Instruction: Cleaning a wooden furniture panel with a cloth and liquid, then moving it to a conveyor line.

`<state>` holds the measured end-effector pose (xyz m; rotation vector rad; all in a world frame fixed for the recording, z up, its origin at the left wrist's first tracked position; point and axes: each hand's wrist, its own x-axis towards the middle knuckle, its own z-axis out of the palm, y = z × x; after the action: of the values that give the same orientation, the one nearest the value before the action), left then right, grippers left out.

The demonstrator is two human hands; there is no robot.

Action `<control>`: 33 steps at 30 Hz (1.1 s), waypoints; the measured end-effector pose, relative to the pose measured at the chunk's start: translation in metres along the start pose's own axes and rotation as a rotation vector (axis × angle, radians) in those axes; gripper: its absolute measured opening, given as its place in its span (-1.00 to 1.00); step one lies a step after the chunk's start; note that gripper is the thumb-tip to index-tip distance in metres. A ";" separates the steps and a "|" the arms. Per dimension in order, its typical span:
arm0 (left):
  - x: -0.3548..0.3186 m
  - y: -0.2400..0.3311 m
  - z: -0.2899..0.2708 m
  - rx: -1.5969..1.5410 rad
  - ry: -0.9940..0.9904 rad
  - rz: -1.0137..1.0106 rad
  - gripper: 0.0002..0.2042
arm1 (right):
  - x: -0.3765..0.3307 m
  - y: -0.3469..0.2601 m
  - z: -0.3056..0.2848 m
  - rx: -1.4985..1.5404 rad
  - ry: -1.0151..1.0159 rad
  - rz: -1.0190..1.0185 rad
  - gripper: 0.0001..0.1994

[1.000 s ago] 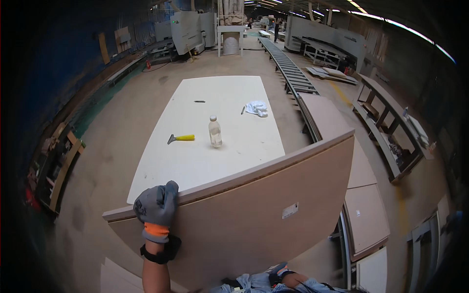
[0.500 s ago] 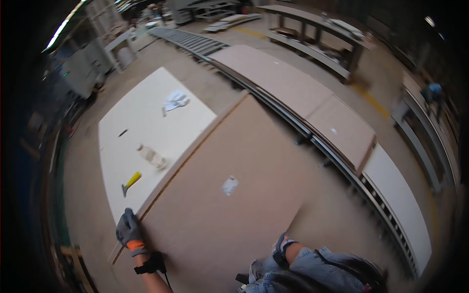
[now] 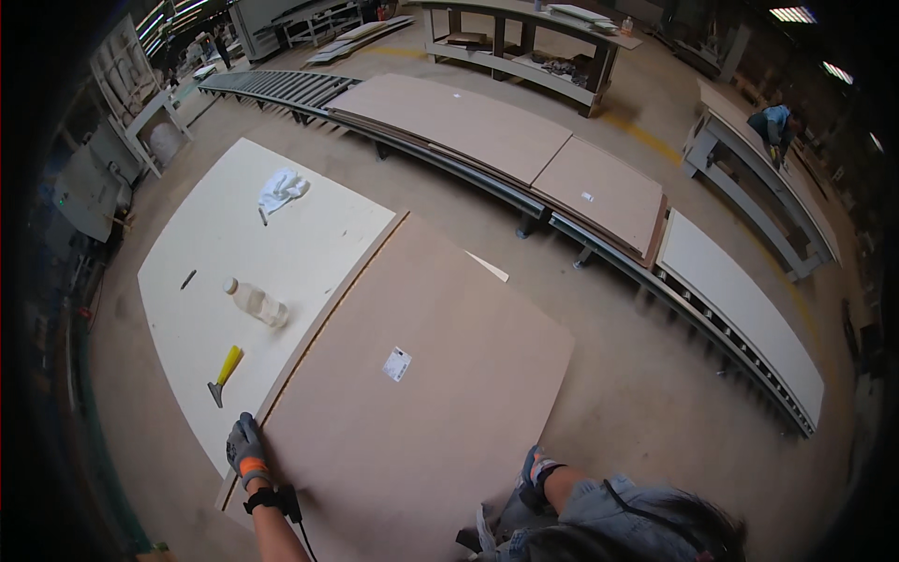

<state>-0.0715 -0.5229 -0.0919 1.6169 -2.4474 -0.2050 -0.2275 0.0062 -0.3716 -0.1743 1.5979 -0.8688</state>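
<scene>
A large brown panel (image 3: 421, 309) with a small white label (image 3: 396, 364) is tilted beside a cream-topped worktable (image 3: 197, 244). Along its left side runs a rough, yellowish edge, lying over the table's right part. My left hand (image 3: 245, 444), in a grey glove with an orange cuff, is closed round that edge near its lower end. At the panel's near right side is my right hand (image 3: 534, 468), also gloved; its fingers curl at the edge and are partly hidden. On the tabletop lie a yellow-handled scraper (image 3: 226, 373), a clear bottle (image 3: 257, 303), a white cloth (image 3: 282, 190) and a dark pen-like tool (image 3: 188, 279).
A roller conveyor (image 3: 281, 89) curves across beyond the panel, carrying brown boards (image 3: 468, 122) and a white board (image 3: 740, 318). Workbenches (image 3: 510, 66) stand farther back. A person (image 3: 773, 126) bends over a bench at the far right. A pale corner (image 3: 488, 265) shows past the panel.
The brown panel's far end has come nearer to me and lower against the table, uncovering a pale corner beyond it. Both hands stay at its edges. The view has turned to the right.
</scene>
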 end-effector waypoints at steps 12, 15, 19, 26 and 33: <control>0.034 -0.048 0.063 0.007 -0.198 0.026 -0.50 | 0.006 -0.015 0.021 0.029 0.091 0.038 -0.64; 0.048 -0.058 0.078 0.010 -0.266 0.024 -0.47 | 0.001 -0.017 0.017 0.031 0.102 0.049 -0.63; 0.062 -0.060 0.099 0.028 -0.343 -0.019 -0.44 | -0.017 -0.011 0.004 0.028 0.131 0.107 -0.63; 0.062 -0.053 0.119 0.112 -0.305 -0.032 -0.48 | -0.067 0.019 -0.016 0.033 0.205 0.221 -0.61; -0.044 -0.034 0.127 0.193 -0.363 0.012 -0.15 | -0.083 0.022 -0.019 0.035 0.238 0.202 -0.60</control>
<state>-0.0549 -0.4950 -0.2266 1.7763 -2.8224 -0.2914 -0.2162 0.0770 -0.3202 0.1184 1.7847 -0.7807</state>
